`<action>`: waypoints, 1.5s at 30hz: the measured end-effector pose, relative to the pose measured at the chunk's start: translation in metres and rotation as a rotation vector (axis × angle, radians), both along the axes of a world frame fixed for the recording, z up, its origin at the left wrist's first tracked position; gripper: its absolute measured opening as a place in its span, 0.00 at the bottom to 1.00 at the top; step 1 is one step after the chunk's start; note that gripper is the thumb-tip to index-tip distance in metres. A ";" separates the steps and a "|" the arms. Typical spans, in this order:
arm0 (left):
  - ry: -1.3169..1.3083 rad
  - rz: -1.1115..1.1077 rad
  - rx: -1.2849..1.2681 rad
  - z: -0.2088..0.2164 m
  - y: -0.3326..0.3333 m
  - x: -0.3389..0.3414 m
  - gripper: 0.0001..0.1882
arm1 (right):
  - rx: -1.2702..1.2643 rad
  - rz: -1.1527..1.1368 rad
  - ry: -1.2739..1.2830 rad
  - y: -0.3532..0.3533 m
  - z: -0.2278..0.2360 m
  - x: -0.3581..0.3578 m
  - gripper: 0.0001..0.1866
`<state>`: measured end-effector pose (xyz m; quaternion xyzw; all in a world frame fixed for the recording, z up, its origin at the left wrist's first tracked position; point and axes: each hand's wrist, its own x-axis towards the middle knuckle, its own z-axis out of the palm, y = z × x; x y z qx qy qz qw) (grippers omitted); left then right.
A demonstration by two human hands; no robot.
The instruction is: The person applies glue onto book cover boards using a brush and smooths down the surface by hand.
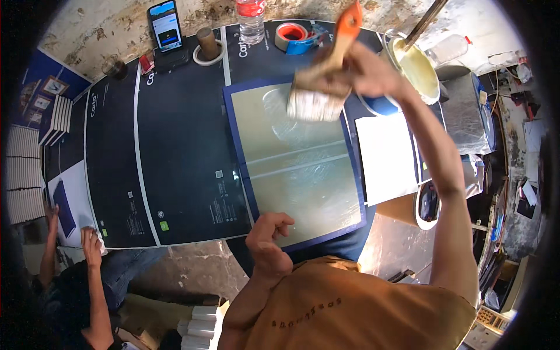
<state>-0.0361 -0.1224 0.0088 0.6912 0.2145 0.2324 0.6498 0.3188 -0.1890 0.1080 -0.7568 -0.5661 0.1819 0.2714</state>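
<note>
Right hand (368, 73): is gripping the wide brush (336, 55) down near its neck, probably because that's giving better control over such thick bristles. They're pointing down over the panel's top edge; can't tell if they're touching.
Left hand (269, 239): is hanging half-curled by the panel's lower left edge, not grasping anything I can see. Guessing that's sparing the fingers from the wet-looking film.
Panel (303, 181): is lying just right of center, beige with a dark blue border, two pale strips running across, glossy streaks showing. It's sitting right in front of the wearer, presumably for easy reach.
Bucket (430, 87): is standing upper right with creamy stuff inside and a stick (429, 23) leaning out. Being on the brush side is probably saving some stretching.
White sheet (388, 157): is lying just right of the panel.
Desk (181, 116): is wearing dark boards with white strips; phone (166, 26), water bottle (251, 24) and tape rolls (290, 35) are lining the far edge, likely out of the way.
Far left: stacked books (24, 175) are standing above another person (96, 297).
Room: stained wall (105, 32) is peeling up top; clutter is crowding the right.
</note>
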 end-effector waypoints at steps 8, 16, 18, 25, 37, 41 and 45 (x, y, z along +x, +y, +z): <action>-0.037 -0.013 0.080 0.003 0.004 0.003 0.41 | -0.016 0.282 0.096 0.058 0.016 -0.034 0.19; 0.022 -0.053 0.048 0.006 0.007 0.000 0.49 | -0.014 0.251 0.002 0.109 0.001 -0.005 0.20; 0.022 -0.059 0.072 0.007 0.007 0.000 0.49 | -0.286 0.203 -0.118 0.126 0.016 -0.025 0.22; 0.030 -0.041 0.052 0.008 0.005 -0.001 0.50 | 0.013 0.318 0.039 0.128 0.002 -0.016 0.20; 0.018 -0.013 0.176 0.010 0.004 0.004 0.45 | 0.218 -0.340 0.021 0.012 -0.029 0.032 0.18; 0.000 0.027 0.125 0.004 -0.006 0.000 0.44 | 0.407 -0.324 0.090 -0.005 -0.024 -0.023 0.16; 0.024 0.061 0.165 0.010 -0.007 0.005 0.43 | 0.187 -0.337 -0.129 -0.023 -0.023 0.006 0.17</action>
